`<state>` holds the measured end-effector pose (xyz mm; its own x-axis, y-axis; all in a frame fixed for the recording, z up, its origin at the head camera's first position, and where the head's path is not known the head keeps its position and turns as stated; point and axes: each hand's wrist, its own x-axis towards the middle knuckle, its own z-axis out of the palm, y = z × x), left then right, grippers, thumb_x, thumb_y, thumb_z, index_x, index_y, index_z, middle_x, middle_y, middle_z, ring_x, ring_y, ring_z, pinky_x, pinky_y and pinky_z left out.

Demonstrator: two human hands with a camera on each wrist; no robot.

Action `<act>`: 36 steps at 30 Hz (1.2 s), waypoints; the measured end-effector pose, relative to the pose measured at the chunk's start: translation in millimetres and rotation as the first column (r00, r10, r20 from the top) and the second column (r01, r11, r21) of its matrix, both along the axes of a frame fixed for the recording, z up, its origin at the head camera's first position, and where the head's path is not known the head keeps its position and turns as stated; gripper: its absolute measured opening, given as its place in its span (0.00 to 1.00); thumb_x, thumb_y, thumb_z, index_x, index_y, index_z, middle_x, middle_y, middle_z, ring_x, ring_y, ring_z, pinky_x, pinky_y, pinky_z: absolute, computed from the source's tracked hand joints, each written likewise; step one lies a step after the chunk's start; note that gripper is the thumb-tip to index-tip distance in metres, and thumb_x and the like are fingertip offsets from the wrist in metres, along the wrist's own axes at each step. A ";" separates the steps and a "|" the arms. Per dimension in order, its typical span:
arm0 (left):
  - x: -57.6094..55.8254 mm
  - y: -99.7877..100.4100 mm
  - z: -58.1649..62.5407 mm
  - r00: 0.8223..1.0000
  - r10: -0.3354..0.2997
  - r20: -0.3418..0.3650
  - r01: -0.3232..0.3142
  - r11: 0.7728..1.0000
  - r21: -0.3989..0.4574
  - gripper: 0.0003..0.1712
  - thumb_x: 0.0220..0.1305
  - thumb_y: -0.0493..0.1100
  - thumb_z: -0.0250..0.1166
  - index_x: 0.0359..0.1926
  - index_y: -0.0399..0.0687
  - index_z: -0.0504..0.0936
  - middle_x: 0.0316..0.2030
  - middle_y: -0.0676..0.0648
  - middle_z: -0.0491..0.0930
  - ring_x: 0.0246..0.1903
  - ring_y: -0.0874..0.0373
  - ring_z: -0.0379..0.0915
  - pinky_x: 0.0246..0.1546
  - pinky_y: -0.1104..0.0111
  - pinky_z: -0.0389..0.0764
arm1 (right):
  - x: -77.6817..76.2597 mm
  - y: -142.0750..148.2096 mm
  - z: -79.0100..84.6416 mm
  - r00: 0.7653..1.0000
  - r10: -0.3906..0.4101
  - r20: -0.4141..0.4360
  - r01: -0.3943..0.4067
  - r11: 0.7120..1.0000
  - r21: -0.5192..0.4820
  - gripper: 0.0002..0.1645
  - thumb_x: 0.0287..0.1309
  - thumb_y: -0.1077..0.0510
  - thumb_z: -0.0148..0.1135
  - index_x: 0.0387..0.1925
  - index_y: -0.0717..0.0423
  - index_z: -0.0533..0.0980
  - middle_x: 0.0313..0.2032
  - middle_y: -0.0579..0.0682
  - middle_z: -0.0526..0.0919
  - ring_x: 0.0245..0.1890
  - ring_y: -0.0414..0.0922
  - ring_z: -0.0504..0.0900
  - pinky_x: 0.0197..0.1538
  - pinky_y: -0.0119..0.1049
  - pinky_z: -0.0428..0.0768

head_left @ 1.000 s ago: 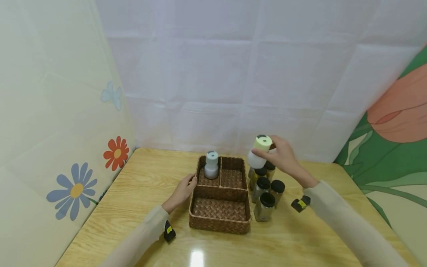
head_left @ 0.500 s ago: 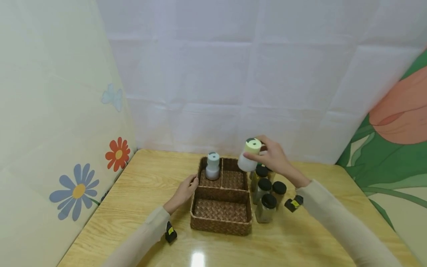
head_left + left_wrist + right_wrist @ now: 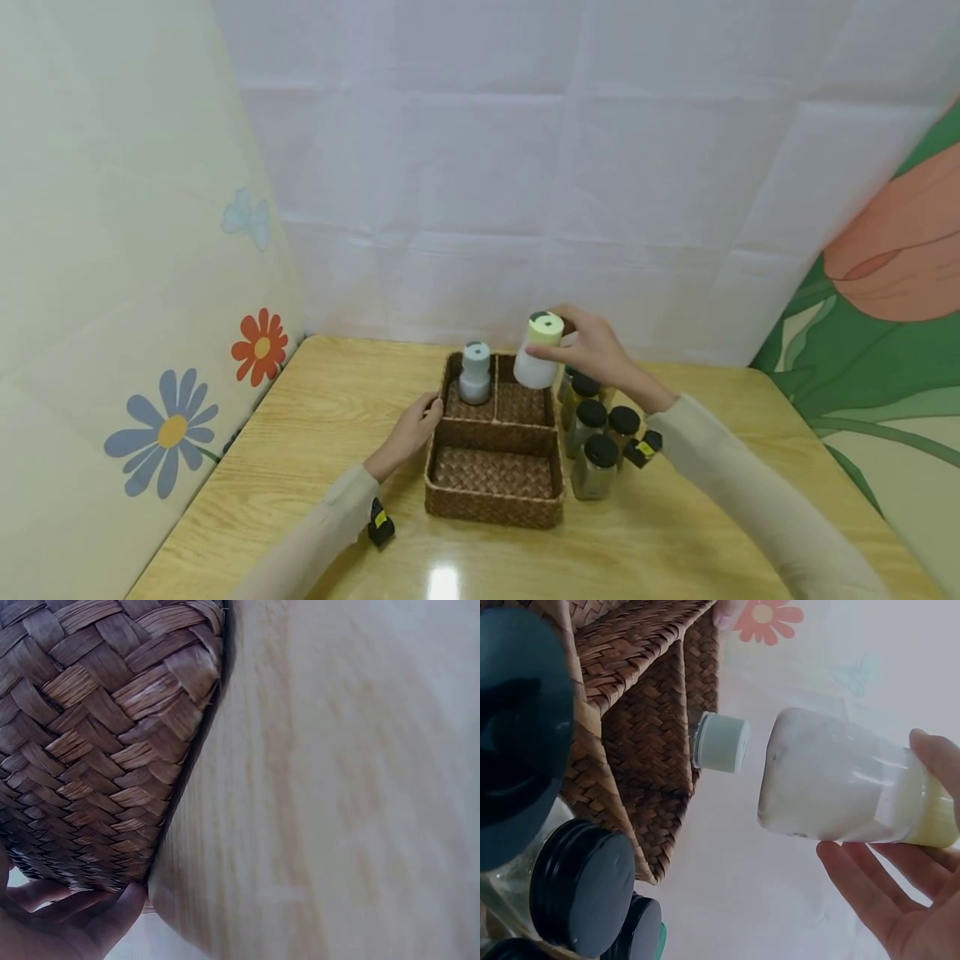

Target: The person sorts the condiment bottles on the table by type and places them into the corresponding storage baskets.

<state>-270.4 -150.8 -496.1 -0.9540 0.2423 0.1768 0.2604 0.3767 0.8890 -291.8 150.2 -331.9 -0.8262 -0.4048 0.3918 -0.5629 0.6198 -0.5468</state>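
Note:
My right hand [image 3: 592, 346] pinches a white bottle with a pale yellow cap [image 3: 538, 371] by its cap end. The bottle hangs tilted over the back right compartment of a brown woven basket [image 3: 493, 507]. In the right wrist view, thumb and fingers lie along either side of the bottle [image 3: 832, 776]. A second bottle with a pale green cap [image 3: 475, 375] stands upright in the back left compartment. At the basket's left side, my left hand [image 3: 408, 433] grips the wall near the rim; the left wrist view shows its fingers [image 3: 124, 911] against the weave.
Several glass jars with black lids [image 3: 600, 454] stand close along the basket's right side, under my right forearm. The wooden table [image 3: 337, 375] ends at a white cloth backdrop [image 3: 420, 208]. Flower-patterned panels [image 3: 172, 433] flank it.
My right hand has carried the yellow-capped bottle leftward, from above the jars to above the back right compartment. My left hand stays on the basket.

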 end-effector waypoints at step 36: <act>4.1 -0.3 3.9 1.000 -0.004 0.005 0.004 1.000 -0.019 0.27 0.81 0.42 0.45 0.70 0.27 0.61 0.65 0.27 0.64 0.63 0.33 0.63 0.59 0.43 0.70 | -5.8 -34.1 -2.8 0.985 0.163 0.050 -0.163 0.987 -0.006 0.27 0.53 0.52 0.76 0.51 0.61 0.78 0.43 0.52 0.82 0.41 0.48 0.80 0.40 0.44 0.81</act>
<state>-266.3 -151.1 -492.2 -0.9538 0.2495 0.1673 0.2575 0.3923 0.8830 -297.6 116.1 -334.7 -0.7679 -0.5346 0.3529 -0.6283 0.5210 -0.5778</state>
